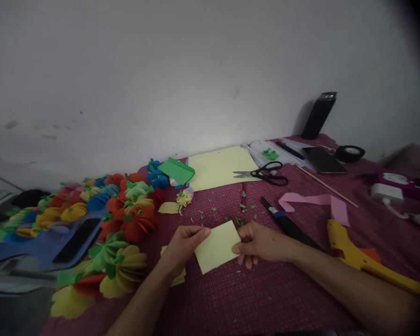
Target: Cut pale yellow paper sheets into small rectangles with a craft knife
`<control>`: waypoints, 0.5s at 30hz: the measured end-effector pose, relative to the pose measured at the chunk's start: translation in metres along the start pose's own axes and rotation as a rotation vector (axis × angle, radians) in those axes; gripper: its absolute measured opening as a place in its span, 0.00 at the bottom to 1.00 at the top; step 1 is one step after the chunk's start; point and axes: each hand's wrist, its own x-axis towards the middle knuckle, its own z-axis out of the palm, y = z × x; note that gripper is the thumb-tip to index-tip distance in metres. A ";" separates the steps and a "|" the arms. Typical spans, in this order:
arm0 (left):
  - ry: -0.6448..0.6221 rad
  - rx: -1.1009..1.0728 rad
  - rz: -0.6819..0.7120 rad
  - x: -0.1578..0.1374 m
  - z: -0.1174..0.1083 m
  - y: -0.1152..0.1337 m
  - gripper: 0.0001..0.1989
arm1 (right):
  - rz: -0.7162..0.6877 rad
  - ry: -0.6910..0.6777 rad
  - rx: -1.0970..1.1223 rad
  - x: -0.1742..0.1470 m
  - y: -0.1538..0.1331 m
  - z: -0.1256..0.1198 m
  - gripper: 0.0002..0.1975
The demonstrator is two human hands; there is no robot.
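Though askew, yellow paper (217, 247) between hands (186, 243) (257, 242).

The single head-worn camera looks from above the near edge of the surface (231, 303), forward and down, at close range, its wide view reaching past the left edge and over the far edge to the wall (203, 70).

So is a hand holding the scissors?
No, the scissors lie partly on the big yellow sheet, while the left hand and right hand hold the small yellow paper.
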 end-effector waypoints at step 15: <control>0.052 0.097 -0.012 0.003 0.009 -0.007 0.17 | 0.013 -0.120 -0.022 -0.001 -0.001 -0.002 0.13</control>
